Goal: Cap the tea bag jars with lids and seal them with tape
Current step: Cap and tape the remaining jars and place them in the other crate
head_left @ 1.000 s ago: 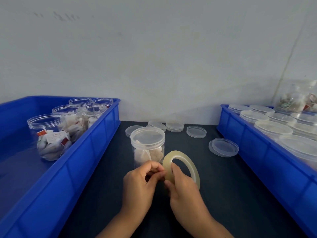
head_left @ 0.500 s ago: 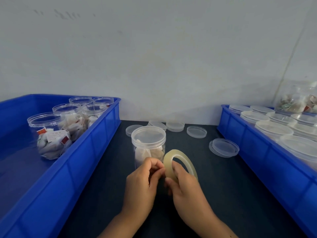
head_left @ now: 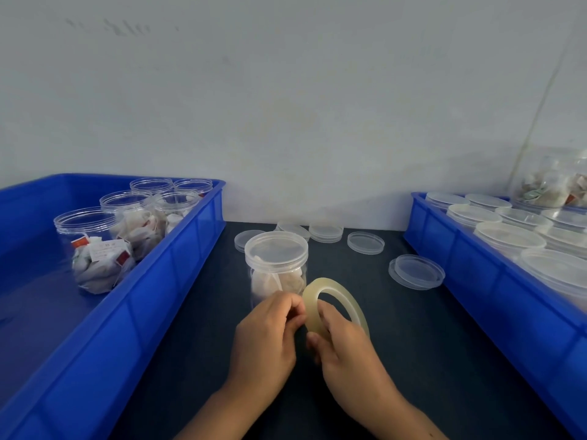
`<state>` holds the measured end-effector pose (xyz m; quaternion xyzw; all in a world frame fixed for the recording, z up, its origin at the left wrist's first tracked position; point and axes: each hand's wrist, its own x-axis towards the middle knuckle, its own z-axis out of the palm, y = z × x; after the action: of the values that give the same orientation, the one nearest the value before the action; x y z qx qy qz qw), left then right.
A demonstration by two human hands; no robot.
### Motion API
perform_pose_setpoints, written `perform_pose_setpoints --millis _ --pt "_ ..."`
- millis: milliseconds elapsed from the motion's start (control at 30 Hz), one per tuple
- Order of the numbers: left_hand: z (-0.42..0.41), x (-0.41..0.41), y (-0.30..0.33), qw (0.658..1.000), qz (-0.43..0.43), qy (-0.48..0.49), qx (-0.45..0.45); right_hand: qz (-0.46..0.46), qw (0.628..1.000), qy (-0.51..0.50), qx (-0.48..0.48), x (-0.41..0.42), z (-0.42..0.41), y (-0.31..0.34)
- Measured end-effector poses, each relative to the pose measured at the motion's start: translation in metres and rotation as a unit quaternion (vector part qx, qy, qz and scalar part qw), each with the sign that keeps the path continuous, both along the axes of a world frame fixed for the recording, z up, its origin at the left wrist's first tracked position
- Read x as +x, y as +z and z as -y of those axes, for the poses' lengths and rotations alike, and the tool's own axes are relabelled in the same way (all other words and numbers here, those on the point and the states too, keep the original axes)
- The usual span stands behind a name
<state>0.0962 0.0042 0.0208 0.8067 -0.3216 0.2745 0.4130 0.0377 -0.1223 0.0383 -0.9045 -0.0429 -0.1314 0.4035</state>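
**A:** We begin with the largest items: the left bin (head_left: 104,315) holds open jars (head_left: 95,249) of tea bags, and the right bin (head_left: 495,300) holds capped ones. What risk do we see there?

**B:** Little, in our judgement; both sit well apart from the hands. The risk lies on the counter (head_left: 413,360), at the capped jar (head_left: 275,265) standing between the bins.

**A:** How so?

**B:** It stands just beyond the left hand (head_left: 265,341). If we pull tape sharply, a knuckle could knock it over. We also cannot tell whether its lid (head_left: 275,247) is fully seated; taping over a tilted lid would seal it crooked.

**A:** And the tape roll (head_left: 333,300)?

**B:** The right hand (head_left: 346,347) grips it upright, thumb on the near face, fingers curled round the rim. The left hand's fingertips pinch at the roll's left edge, apparently seeking the free end. The tape is clear, so the end is hard to find; it may split or fold onto itself.

**A:** The loose lids (head_left: 416,271)?

**B:** Near the back and right; trailing tape could catch one.
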Motion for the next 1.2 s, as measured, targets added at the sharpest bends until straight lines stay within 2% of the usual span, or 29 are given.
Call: perform_pose_setpoints --millis 400,633,767,900,1033,1200 --pt "-0.0002 -0.0047 0.0051 0.999 0.021 -0.012 0.042 -0.001 0.999 -0.046 0.028 0.0013 -0.0002 0.0043" --pt "0.0028 -0.0062 0.0033 0.999 -0.027 -0.042 -0.021 0.014 0.997 -0.064 0.034 0.0012 0.0031 0.004" --pt "0.0028 -0.0039 0.001 0.995 -0.051 -0.036 -0.076 0.012 0.996 -0.043 0.077 0.0 0.0032 0.0045" --pt "0.0015 -0.0037 0.0012 0.989 -0.083 -0.045 -0.115 0.056 0.998 -0.015 0.024 -0.005 0.0027 0.0074" --pt "0.0005 -0.006 0.0037 0.986 -0.088 -0.067 -0.124 0.08 0.997 -0.023 0.009 -0.0048 0.0035 0.0073" --pt "-0.0003 -0.0048 0.007 0.99 -0.079 -0.069 -0.095 0.087 0.996 -0.022 -0.004 -0.0046 0.0043 0.0064"
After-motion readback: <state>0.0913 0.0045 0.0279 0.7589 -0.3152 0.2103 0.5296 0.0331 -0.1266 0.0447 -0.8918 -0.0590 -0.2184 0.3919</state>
